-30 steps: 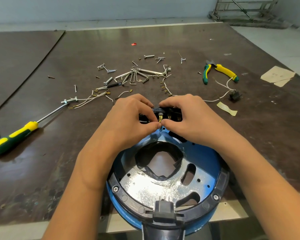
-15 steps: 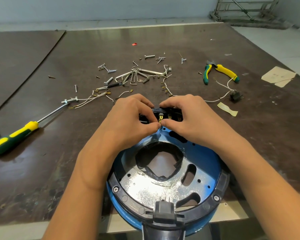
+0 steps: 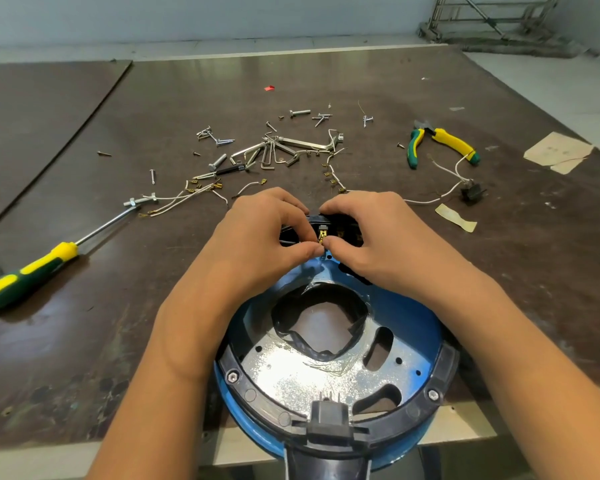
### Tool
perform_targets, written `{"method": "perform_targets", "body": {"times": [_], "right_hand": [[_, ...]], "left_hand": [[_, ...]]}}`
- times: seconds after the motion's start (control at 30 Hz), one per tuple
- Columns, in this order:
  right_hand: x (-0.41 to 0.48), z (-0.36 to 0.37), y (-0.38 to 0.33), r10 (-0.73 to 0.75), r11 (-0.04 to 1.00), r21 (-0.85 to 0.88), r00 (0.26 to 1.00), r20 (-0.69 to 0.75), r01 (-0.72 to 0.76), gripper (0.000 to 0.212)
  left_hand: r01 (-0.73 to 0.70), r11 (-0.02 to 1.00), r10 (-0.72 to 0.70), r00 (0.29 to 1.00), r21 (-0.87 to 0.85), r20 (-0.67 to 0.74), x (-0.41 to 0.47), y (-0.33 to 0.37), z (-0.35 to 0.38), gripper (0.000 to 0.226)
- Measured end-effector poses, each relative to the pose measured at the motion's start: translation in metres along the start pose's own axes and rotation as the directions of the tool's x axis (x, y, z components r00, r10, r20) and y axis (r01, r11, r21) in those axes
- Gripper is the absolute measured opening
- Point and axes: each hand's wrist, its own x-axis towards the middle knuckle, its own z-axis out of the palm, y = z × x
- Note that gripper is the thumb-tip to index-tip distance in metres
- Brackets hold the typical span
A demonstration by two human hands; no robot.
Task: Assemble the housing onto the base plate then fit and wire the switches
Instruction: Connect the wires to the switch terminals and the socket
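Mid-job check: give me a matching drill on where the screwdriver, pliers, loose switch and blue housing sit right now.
1 screwdriver
2 pliers
3 loose switch
4 blue housing

A far right, handles spread
B centre, nearest the camera
C far left
D right, just nearer than the pliers

Pairs: 1-C, 2-A, 3-D, 4-B

No writing can be read.
Faint marks are seen on the torn beige paper sheet (image 3: 556,152) lying on the dark brown tabletop (image 3: 84,341), but they are too small to be read.
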Motion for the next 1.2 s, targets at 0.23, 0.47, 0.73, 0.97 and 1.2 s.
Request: {"method": "perform_targets", "body": {"times": [0.23,0.47,0.73,0.97,1.2], "right_hand": [[0.002,0.007,-0.006,-0.002,0.989,-0.148,0.998,0.06,0.011,0.027],[0.004,0.003,-0.009,-0.006,0.986,-0.169,0.997,0.074,0.018,0.031],[0.006,0.001,-0.012,0.007,0.982,-0.187,0.995,0.095,0.011,0.03],[0.007,0.003,-0.01,0.002,0.988,-0.153,0.998,0.064,0.008,0.028],[0.007,0.004,-0.006,-0.011,0.995,-0.098,0.999,0.039,0.015,0.026]], "left_hand": [[0.03,0.998,-0.032,0.999,-0.048,-0.035,0.002,-0.006,0.0,0.048],[0.021,0.995,-0.023,1.0,0.093,0.022,0.004,-0.004,0.004,0.057],[0.009,0.993,-0.013,0.999,0.12,0.035,0.005,-0.003,0.004,0.05],[-0.002,0.992,-0.001,1.0,0.127,0.03,0.005,-0.003,0.005,0.047],[0.009,0.988,-0.017,0.999,0.156,0.049,0.007,-0.003,0.006,0.043]]}}
